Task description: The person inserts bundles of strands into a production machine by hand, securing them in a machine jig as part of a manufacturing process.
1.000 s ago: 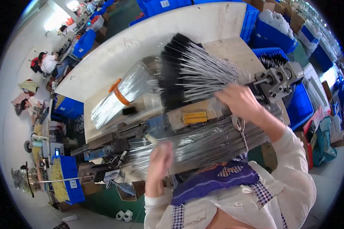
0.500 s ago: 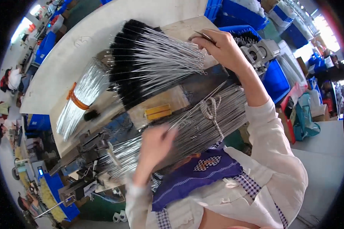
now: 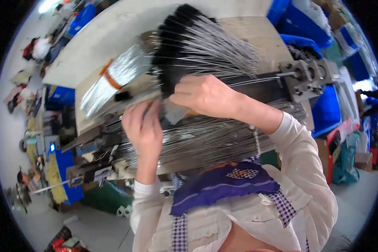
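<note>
My right hand (image 3: 206, 94) reaches across the bench and rests with closed fingers on the black-tipped ends of a fanned bunch of thin metal rods (image 3: 210, 48). My left hand (image 3: 143, 126) is raised just left of it, fingers pinching a small clear plastic piece (image 3: 174, 112) at the bunch's edge. Below both hands lies a long bundle of bare metal rods (image 3: 206, 140), tied with a string, along the bench front. Another rod bundle with an orange band (image 3: 113, 77) lies to the upper left.
A grey metal machine block (image 3: 306, 75) sits at the bench's right end. Blue bins (image 3: 323, 105) stand to the right and behind. A white table (image 3: 126, 29) runs beyond the bench. Other people (image 3: 35, 48) work at far left.
My right hand has come back from the far right end of the fanned rods to their black tips. My left hand has risen from the long bundle to meet it.
</note>
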The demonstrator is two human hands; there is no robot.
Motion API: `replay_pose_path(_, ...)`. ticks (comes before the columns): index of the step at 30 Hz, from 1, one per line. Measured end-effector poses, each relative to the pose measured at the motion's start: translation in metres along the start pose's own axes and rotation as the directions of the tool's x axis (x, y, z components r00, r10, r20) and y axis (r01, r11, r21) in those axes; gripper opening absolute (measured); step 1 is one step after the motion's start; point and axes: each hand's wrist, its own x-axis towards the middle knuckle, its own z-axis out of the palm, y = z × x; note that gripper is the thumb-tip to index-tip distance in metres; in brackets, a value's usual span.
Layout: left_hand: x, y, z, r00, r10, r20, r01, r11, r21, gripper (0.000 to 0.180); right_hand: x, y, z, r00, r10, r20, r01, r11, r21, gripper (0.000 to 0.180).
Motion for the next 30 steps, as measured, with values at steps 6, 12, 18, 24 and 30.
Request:
replay_pose_path(6, -0.102, 0.011, 0.000, 0.396, -0.492, 0.775, 0.058, -0.829, -0.556, 0.035, 0.048, -0.011, 0.088, 0.995, 0.057, 0.077, -0.078, 0.950, 0.304, 0.013)
replay_pose_path(12, -0.054, -0.010, -0.049, 0.558, -0.441, 0.703, -0.048, -0.863, -0.503, 0.023, 0.051, -0.004, 0.102, 0.981, 0.120, 0.153, -0.163, 0.936, 0.312, 0.013)
replay_pose_path(18, -0.094, -0.005, 0.013, 0.407, -0.734, 0.544, 0.749, -0.073, -0.658, 0.013, 0.059, -0.018, 0.098, 0.985, 0.103, 0.136, -0.133, 0.963, 0.234, 0.011)
replay_pose_path(24, -0.205, -0.069, -0.025, 0.017, -0.885, 0.465, 0.671, -0.335, -0.662, 0.053, -0.014, -0.053, 0.047, 0.988, 0.065, 0.140, -0.068, 0.997, 0.021, 0.034)
replay_pose_path(30, -0.201, -0.115, -0.036, -0.054, -0.853, 0.518, 0.484, -0.476, -0.734, 0.034, -0.065, 0.020, 0.073, 0.756, 0.587, 0.290, -0.438, 0.783, -0.441, 0.021)
